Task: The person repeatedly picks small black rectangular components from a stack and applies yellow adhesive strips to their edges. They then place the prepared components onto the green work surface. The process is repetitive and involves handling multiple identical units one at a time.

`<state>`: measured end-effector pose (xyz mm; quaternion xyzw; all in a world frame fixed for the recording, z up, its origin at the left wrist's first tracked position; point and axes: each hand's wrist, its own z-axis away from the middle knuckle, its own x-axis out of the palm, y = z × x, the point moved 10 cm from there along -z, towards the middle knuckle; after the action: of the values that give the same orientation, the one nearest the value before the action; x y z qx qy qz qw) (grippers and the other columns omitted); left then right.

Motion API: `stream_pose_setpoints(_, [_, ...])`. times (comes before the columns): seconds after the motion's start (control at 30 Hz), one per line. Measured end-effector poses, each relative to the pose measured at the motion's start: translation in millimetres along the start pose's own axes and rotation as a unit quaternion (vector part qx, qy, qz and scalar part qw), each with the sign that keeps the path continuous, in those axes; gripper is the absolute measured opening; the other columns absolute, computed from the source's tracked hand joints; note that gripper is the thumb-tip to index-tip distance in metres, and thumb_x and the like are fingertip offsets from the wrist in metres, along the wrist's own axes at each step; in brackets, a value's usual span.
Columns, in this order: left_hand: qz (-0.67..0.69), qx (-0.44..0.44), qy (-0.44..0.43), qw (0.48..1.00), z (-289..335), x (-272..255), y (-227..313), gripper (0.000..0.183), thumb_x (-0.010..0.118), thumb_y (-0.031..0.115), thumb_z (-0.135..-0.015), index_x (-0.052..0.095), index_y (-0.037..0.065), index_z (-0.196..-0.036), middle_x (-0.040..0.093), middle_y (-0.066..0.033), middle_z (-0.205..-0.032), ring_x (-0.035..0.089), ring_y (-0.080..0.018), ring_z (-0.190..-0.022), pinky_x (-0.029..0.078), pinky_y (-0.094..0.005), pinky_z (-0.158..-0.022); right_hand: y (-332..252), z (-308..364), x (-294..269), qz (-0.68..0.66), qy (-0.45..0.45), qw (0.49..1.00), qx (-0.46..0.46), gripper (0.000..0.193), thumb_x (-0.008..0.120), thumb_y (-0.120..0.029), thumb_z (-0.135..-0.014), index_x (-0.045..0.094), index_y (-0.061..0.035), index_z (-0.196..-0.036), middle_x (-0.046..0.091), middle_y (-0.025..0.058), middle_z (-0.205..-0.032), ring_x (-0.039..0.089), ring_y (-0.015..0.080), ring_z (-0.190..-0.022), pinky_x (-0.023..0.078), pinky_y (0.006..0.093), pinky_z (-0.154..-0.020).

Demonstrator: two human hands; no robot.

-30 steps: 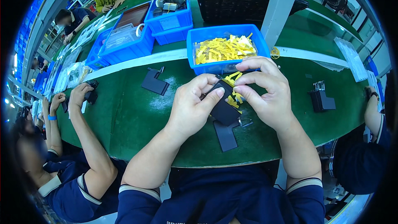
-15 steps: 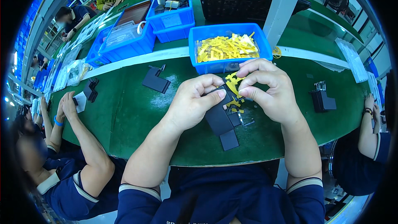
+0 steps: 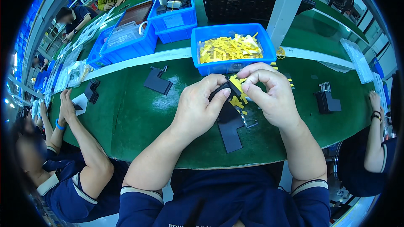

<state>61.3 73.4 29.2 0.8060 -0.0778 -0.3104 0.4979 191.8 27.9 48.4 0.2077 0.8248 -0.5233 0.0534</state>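
My left hand (image 3: 198,101) grips a black flat part (image 3: 219,89) between thumb and fingers, tilted up over the green table. At its far end my right hand (image 3: 271,94) is closed in a pinch, its fingertips beside small yellow strips (image 3: 236,82). Whatever is between those fingertips is too small to tell. Beneath my hands lies a black L-shaped part (image 3: 230,136) with a short connector at its side. More yellow scraps (image 3: 238,101) lie on the table just beyond it.
A blue bin (image 3: 233,66) of yellow strips stands right behind my hands. Other black L-shaped parts lie at the left (image 3: 158,82) and right (image 3: 328,101). Blue crates (image 3: 130,44) stand far left, near a grey post (image 3: 290,10). Co-workers' arms (image 3: 86,130) reach in from both sides.
The held black part has swung up and away from the one on the table, which shows more now. My right hand has shifted slightly, its fingers closer together, uncovering yellow-striped pieces behind it.
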Motion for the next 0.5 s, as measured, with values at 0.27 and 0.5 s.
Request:
stream_pose_setpoints(0.27, [0.156, -0.045, 0.007, 0.987, -0.7, 1.9, -18.8, 0.014, 0.058, 0.010, -0.086, 0.056, -0.001, -0.095, 0.064, -0.0063, -0.075, 0.057, -0.0075, -0.068, 0.045, -0.0238, -0.062, -11.7, 0.8, -2.2, 0.067, 0.027, 0.997, -0.036, 0.009, 0.064, -0.008, -0.075, 0.060, -0.0004, -0.072, 0.063, 0.0098, -0.091, 0.060, 0.0211, -0.089, 0.045, 0.0320, -0.077])
stream_pose_setpoints(0.5, [0.230, -0.066, -0.016, 0.971, -0.6, 7.7, -21.7, 0.013, 0.056, 0.009, -0.088, 0.055, 0.000, -0.096, 0.064, -0.0022, -0.079, 0.054, -0.0039, -0.072, 0.044, -0.0205, -0.064, -24.6, 1.6, -5.5, 0.102, 0.052, 0.990, -0.076, 0.007, 0.064, -0.006, -0.074, 0.059, -0.0006, -0.073, 0.063, 0.0098, -0.091, 0.060, 0.0211, -0.086, 0.046, 0.0312, -0.076])
